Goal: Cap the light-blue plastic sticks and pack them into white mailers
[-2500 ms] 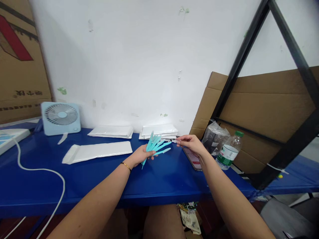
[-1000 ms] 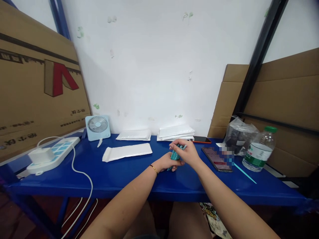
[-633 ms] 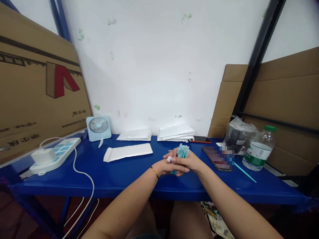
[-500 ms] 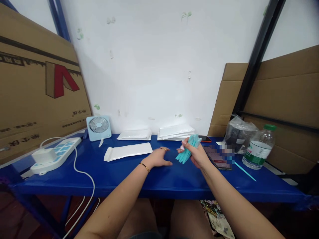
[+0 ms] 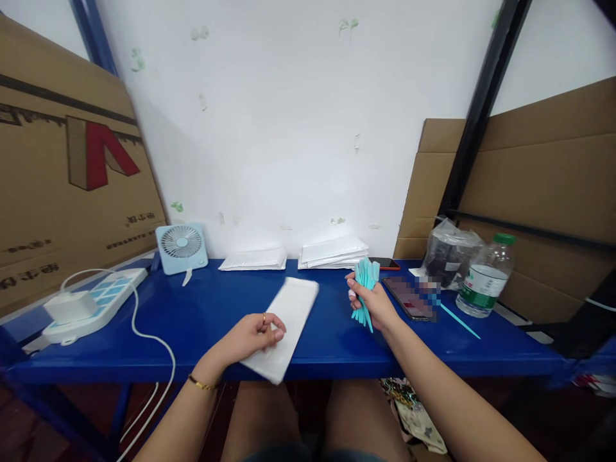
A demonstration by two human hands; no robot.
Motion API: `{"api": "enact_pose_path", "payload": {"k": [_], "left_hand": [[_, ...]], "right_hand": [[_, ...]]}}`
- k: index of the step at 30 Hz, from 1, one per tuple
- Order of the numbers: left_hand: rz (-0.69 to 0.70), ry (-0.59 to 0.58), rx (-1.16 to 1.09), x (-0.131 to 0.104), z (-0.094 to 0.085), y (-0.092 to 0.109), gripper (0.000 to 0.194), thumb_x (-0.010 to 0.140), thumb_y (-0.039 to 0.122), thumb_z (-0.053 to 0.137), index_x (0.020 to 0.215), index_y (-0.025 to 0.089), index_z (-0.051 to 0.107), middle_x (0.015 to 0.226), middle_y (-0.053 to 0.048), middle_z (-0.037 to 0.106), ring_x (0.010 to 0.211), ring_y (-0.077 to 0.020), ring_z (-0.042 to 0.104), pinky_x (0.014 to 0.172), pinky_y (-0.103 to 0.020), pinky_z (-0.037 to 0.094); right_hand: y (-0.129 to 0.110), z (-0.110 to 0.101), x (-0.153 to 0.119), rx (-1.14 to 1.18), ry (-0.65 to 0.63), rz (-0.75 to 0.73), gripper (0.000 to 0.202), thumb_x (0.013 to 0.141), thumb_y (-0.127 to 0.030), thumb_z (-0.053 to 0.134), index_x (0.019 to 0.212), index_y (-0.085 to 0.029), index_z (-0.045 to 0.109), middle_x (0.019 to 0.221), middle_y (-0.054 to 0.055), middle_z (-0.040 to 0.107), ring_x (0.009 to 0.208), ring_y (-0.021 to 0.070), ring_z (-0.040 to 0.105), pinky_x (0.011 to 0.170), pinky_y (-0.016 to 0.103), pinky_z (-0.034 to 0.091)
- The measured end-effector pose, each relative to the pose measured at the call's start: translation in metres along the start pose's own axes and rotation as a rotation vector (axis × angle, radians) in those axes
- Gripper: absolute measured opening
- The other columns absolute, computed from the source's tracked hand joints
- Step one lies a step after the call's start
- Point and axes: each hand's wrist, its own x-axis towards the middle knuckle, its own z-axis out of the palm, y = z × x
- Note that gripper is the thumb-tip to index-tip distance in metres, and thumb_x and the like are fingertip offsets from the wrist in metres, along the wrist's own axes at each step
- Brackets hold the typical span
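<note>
A white flat packet (image 5: 294, 314) lies slanted on the blue table (image 5: 216, 298), its near end at the front edge. My left hand (image 5: 262, 333) is over the packet's left side, fingers curled with the thumb near the fingertips; whether it grips the packet is unclear. In my right hand (image 5: 373, 301) is a bundle of thin turquoise sticks (image 5: 366, 276), held upright above the table with the fingers wrapped round it.
Two stacks of white packets (image 5: 255, 258) (image 5: 332, 252) lie by the wall. On the left are a small fan (image 5: 181, 247) and a power strip (image 5: 108, 301) with a cable. To the right are a phone (image 5: 409, 298), a single turquoise stick (image 5: 459, 321), a bottle (image 5: 485, 282) and a bagged dark item (image 5: 450, 256).
The white packet has moved right and toward me and has turned. My left hand has come back to its near left side. The sticks in my right hand are now more upright.
</note>
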Motion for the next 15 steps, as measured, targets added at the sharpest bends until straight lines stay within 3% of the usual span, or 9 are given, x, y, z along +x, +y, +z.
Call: {"api": "enact_pose_path", "payload": {"k": [2,4,5,7,9,12,15], "left_hand": [[-0.009,0.094,0.099,-0.004,0.001,-0.001,0.051,0.071,0.063,0.049,0.095,0.02,0.06,0.075,-0.001,0.062,0.072,-0.0187,0.057,0.07,-0.029,0.042],[0.042,0.183,0.243,0.001,0.003,0.001,0.065,0.06,0.064,0.06,0.109,0.022,0.056,0.105,-0.007,0.06,0.097,-0.0251,0.054,0.085,-0.036,0.039],[0.08,0.172,0.306,0.006,0.005,0.003,0.08,0.054,0.064,0.064,0.121,0.023,0.048,0.122,-0.01,0.052,0.111,-0.0288,0.047,0.093,-0.039,0.034],[0.155,0.052,0.398,0.018,0.009,0.007,0.109,0.044,0.063,0.07,0.136,0.025,0.028,0.142,-0.014,0.03,0.129,-0.0334,0.026,0.104,-0.046,0.02],[0.231,-0.078,0.457,0.031,0.015,0.013,0.122,0.04,0.061,0.073,0.141,0.026,0.014,0.147,-0.014,0.017,0.134,-0.0354,0.012,0.105,-0.053,0.009],[0.388,-0.204,0.489,0.049,0.024,0.023,0.124,0.038,0.058,0.075,0.141,0.03,0.011,0.148,-0.011,0.016,0.135,-0.037,0.005,0.103,-0.059,0.0],[0.534,-0.311,0.51,0.06,0.034,0.035,0.124,0.034,0.053,0.078,0.14,0.031,0.016,0.144,-0.009,0.028,0.133,-0.0381,0.013,0.103,-0.059,0.0]], "right_hand": [[-0.005,0.002,-0.001,0.074,0.019,0.02,0.035,0.065,-0.037,0.072,0.09,-0.018,0.057,0.052,-0.005,0.049,0.041,0.0076,0.043,0.039,0.02,0.033],[-0.008,0.006,-0.002,0.139,0.051,0.035,0.031,0.064,-0.037,0.073,0.083,-0.018,0.058,0.051,-0.004,0.048,0.043,0.0083,0.045,0.039,0.021,0.035],[-0.009,0.007,-0.003,0.164,0.059,0.047,0.028,0.065,-0.038,0.071,0.078,-0.017,0.059,0.05,-0.004,0.047,0.045,0.0092,0.046,0.041,0.022,0.038],[-0.01,0.009,-0.004,0.199,0.065,0.06,0.028,0.069,-0.042,0.068,0.066,-0.016,0.058,0.051,-0.001,0.049,0.053,0.0126,0.053,0.048,0.025,0.044],[-0.01,0.008,-0.005,0.222,0.098,0.036,0.031,0.069,-0.043,0.066,0.058,-0.016,0.055,0.055,0.002,0.054,0.063,0.0152,0.057,0.055,0.025,0.047],[-0.01,0.002,-0.006,0.202,0.174,0.016,0.031,0.068,-0.043,0.067,0.059,-0.016,0.055,0.061,0.002,0.057,0.056,0.0121,0.054,0.049,0.023,0.044],[-0.01,-0.009,-0.009,0.149,0.167,0.078,0.034,0.069,-0.049,0.063,0.061,-0.017,0.054,0.055,0.0,0.054,0.043,0.0092,0.046,0.038,0.022,0.036]]}}
